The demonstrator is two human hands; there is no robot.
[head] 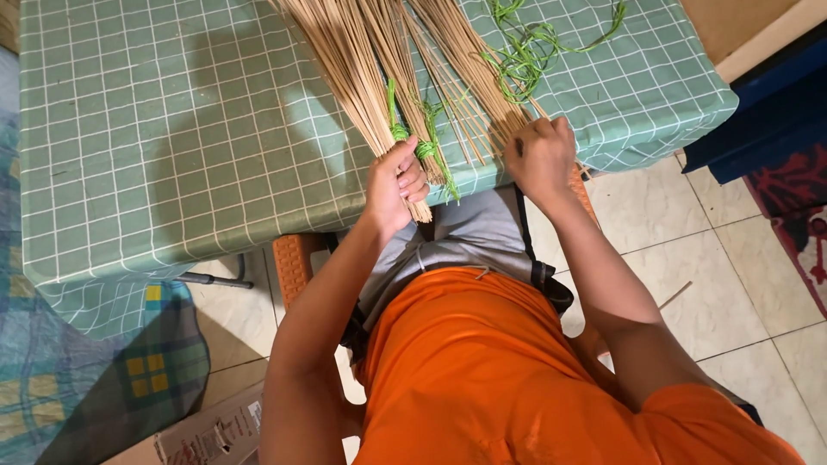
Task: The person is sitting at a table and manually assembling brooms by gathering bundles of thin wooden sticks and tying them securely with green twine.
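The left hand (394,182) has its grip closed around a bundle of thin tan sticks (362,69) at the tied end, just below the green string (398,129). The right hand (538,155), to the side of it, pinches a few loose sticks (469,65) with fingers pressed together. To do this well, I think the left grip should stay firm so the bundle does not spread. Beyond both grips is the worktop (172,129) with a green checked cloth; below them are pale floor tiles (732,267).
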